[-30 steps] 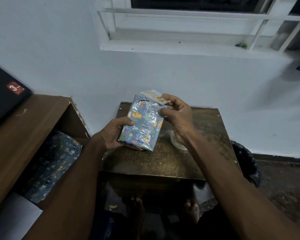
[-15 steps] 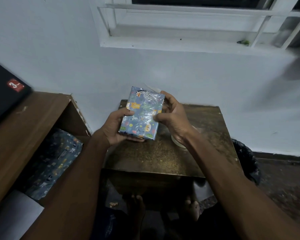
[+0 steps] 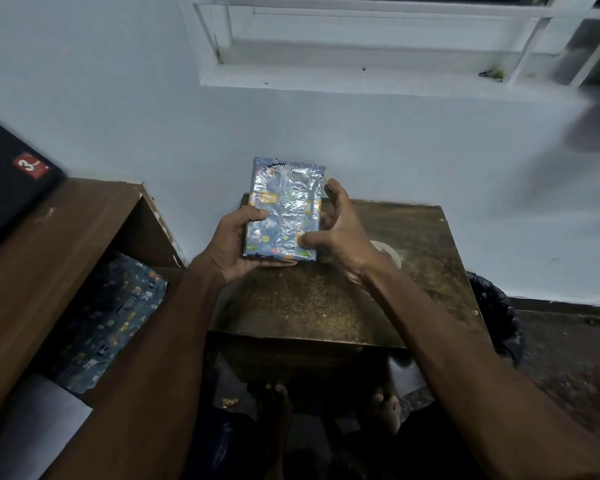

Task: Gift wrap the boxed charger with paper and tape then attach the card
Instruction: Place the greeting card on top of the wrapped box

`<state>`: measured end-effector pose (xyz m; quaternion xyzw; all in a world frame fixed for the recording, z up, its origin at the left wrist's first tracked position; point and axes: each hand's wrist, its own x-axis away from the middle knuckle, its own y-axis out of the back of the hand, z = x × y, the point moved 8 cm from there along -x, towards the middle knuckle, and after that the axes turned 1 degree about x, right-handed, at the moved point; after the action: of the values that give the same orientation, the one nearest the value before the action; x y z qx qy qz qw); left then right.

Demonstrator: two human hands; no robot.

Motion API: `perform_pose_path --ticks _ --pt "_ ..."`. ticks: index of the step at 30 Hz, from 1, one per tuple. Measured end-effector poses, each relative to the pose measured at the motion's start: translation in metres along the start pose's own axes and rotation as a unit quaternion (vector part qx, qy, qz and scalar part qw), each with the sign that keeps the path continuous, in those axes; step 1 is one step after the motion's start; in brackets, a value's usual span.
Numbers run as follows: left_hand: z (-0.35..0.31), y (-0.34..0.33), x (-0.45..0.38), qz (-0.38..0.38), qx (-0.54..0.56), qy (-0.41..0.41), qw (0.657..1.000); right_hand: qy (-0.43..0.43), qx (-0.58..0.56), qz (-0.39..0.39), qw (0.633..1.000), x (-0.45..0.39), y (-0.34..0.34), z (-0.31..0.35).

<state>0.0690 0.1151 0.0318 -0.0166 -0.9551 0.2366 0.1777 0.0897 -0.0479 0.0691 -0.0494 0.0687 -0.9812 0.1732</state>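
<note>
The small wooden table [image 3: 333, 306] sits lower in view than a second ago, and the wrapped box [image 3: 284, 209], which leaned to one side then, now stands upright above its far edge. The left hand [image 3: 236, 244] grips the box's left side and underside; the right hand [image 3: 340, 230] holds its right edge, thumb on the front. The card seen earlier above the box no longer shows.

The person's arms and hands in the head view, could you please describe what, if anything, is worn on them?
Both forearms are bare right up to the frame edge, with no sleeves showing. The left hand and right hand wear no gloves, and no watch, bracelet or ring is visible on wrists or fingers.
</note>
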Motion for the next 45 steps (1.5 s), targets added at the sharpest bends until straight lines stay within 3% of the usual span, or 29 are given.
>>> perform_pose_path --ticks 18,33,39,43,45 --pt "0.006 0.003 -0.007 0.001 0.019 0.0 1.0 -0.016 0.013 -0.008 1.0 -0.008 0.005 -0.01" --pt "0.003 0.002 -0.007 -0.001 0.022 -0.009 1.0 0.027 0.009 -0.03 0.999 -0.01 0.007 -0.009" --pt "-0.001 0.004 -0.005 0.001 0.01 -0.006 1.0 0.005 -0.019 0.007 1.0 -0.016 0.017 -0.008" --pt "-0.003 0.009 -0.008 -0.015 -0.059 -0.012 0.998 0.021 -0.113 -0.073 0.991 -0.022 0.04 -0.007" --pt "-0.003 -0.001 -0.007 0.013 -0.11 -0.028 0.993 0.018 -0.141 -0.095 0.985 -0.026 0.043 -0.013"
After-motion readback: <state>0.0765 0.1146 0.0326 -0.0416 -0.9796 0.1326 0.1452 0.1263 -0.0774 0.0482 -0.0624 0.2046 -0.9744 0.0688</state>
